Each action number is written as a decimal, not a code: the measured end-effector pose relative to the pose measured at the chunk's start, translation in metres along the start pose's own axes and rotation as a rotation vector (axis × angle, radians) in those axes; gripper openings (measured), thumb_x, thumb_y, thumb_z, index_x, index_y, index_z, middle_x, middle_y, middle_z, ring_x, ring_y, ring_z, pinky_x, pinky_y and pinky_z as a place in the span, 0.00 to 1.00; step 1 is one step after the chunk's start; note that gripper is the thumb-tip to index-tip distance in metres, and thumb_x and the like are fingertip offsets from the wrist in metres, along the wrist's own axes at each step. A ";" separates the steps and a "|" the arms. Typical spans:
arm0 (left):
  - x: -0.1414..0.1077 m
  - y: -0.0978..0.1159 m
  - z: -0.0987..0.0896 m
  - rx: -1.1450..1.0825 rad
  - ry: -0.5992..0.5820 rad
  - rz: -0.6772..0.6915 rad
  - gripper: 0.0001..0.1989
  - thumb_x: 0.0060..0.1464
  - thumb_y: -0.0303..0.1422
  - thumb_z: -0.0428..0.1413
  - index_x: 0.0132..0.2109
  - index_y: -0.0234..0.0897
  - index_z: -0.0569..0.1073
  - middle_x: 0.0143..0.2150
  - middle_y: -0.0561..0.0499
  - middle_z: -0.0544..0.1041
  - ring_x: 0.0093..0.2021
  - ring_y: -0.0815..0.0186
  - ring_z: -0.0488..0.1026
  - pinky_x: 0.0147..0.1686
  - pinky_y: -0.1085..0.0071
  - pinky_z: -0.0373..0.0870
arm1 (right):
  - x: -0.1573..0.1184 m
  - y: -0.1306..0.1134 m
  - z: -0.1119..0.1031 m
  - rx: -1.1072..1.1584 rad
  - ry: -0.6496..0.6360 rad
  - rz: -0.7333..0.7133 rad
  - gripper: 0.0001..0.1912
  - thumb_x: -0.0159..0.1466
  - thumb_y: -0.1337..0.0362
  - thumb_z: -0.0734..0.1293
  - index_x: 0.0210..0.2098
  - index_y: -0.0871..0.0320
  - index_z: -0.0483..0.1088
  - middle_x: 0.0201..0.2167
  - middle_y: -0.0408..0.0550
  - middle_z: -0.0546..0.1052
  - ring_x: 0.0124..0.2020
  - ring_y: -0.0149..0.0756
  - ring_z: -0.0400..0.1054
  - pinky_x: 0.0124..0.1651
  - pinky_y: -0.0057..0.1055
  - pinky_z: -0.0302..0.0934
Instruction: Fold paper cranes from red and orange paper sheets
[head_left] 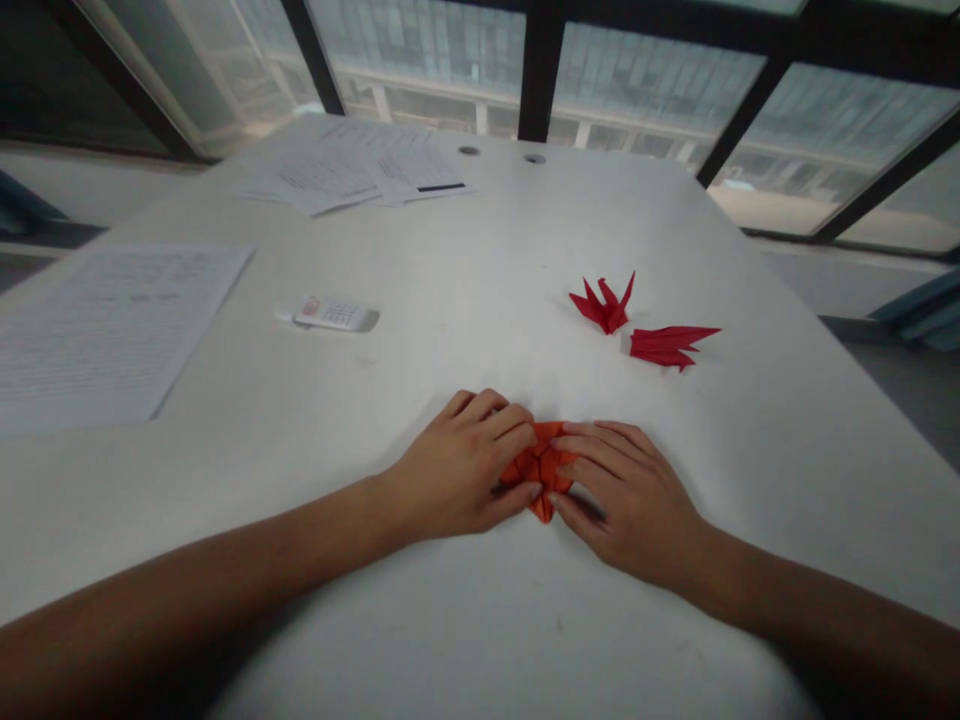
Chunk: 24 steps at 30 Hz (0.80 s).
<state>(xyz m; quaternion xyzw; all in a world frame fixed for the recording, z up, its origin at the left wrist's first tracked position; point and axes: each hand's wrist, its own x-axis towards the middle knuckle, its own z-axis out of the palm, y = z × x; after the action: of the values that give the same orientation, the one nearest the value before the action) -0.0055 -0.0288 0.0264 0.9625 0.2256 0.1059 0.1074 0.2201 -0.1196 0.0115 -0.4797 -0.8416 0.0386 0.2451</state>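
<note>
A small folded piece of orange paper (546, 465) lies on the white table between my hands, its pointed end toward me. My left hand (476, 460) grips its left side, with the thumb near the lower point and the fingers bent over the upper left part. On the right side, my right hand (626, 490) holds the paper with thumb and fingertips. Both hands partly cover the paper's side edges. Beyond my right hand lie two red folded paper pieces, a spiky one (606, 308) and a flatter one (671, 346).
A white packet (334, 314) with printing lies left of centre. A printed sheet (112, 330) is at the left, and more papers (345, 170) overlap at the far left of the table (450, 640). Windows with dark frames stand behind.
</note>
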 end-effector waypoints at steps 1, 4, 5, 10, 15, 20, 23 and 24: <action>0.000 0.000 0.000 -0.001 -0.003 0.000 0.17 0.65 0.46 0.53 0.49 0.38 0.72 0.51 0.47 0.75 0.51 0.53 0.67 0.51 0.53 0.62 | 0.000 0.000 -0.001 0.008 -0.012 0.012 0.08 0.65 0.64 0.70 0.45 0.53 0.74 0.51 0.51 0.82 0.56 0.48 0.74 0.62 0.50 0.62; 0.000 0.000 0.000 -0.004 -0.006 0.002 0.16 0.65 0.46 0.53 0.49 0.38 0.72 0.52 0.46 0.75 0.51 0.53 0.67 0.51 0.53 0.61 | -0.001 -0.002 -0.003 0.014 -0.027 0.036 0.11 0.64 0.64 0.71 0.46 0.53 0.74 0.54 0.52 0.80 0.56 0.50 0.73 0.62 0.52 0.61; 0.000 0.001 -0.001 -0.004 -0.003 0.002 0.16 0.64 0.45 0.53 0.49 0.38 0.72 0.52 0.46 0.75 0.51 0.53 0.67 0.51 0.53 0.61 | -0.001 -0.002 -0.004 0.014 -0.029 0.041 0.11 0.64 0.64 0.71 0.47 0.53 0.73 0.54 0.52 0.80 0.57 0.50 0.73 0.62 0.52 0.60; 0.001 0.002 -0.002 0.000 -0.011 0.001 0.16 0.64 0.45 0.54 0.49 0.37 0.72 0.52 0.46 0.76 0.51 0.53 0.67 0.51 0.53 0.62 | -0.001 -0.003 -0.003 0.010 -0.026 0.054 0.13 0.64 0.61 0.71 0.48 0.53 0.72 0.55 0.50 0.80 0.56 0.48 0.73 0.64 0.53 0.57; 0.000 0.002 -0.001 0.005 0.009 0.001 0.16 0.63 0.45 0.55 0.49 0.38 0.72 0.51 0.46 0.76 0.51 0.53 0.68 0.51 0.53 0.62 | -0.001 -0.002 -0.002 -0.006 -0.032 0.036 0.10 0.65 0.60 0.71 0.46 0.52 0.73 0.56 0.50 0.80 0.57 0.47 0.73 0.65 0.53 0.58; -0.001 0.003 0.000 0.011 0.019 -0.002 0.16 0.63 0.44 0.55 0.49 0.37 0.72 0.52 0.45 0.76 0.51 0.52 0.68 0.51 0.53 0.62 | -0.002 -0.001 -0.004 -0.051 -0.024 -0.018 0.07 0.66 0.59 0.72 0.43 0.52 0.75 0.53 0.50 0.81 0.56 0.48 0.74 0.64 0.54 0.60; 0.000 0.004 0.000 0.007 0.017 -0.002 0.16 0.64 0.44 0.54 0.50 0.36 0.72 0.52 0.44 0.76 0.52 0.52 0.68 0.52 0.53 0.63 | -0.002 0.000 -0.006 -0.072 -0.030 -0.042 0.09 0.65 0.60 0.72 0.45 0.51 0.76 0.53 0.50 0.81 0.55 0.49 0.74 0.64 0.55 0.61; 0.000 0.004 0.000 0.002 0.016 -0.005 0.16 0.64 0.44 0.54 0.50 0.36 0.72 0.52 0.44 0.76 0.52 0.52 0.68 0.52 0.53 0.63 | -0.002 0.001 -0.007 -0.070 -0.035 -0.048 0.10 0.65 0.60 0.72 0.46 0.51 0.75 0.53 0.50 0.80 0.56 0.49 0.73 0.63 0.55 0.61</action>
<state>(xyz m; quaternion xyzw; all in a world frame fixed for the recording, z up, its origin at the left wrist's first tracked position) -0.0039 -0.0324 0.0274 0.9611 0.2289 0.1130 0.1050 0.2247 -0.1221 0.0164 -0.4671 -0.8578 0.0118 0.2141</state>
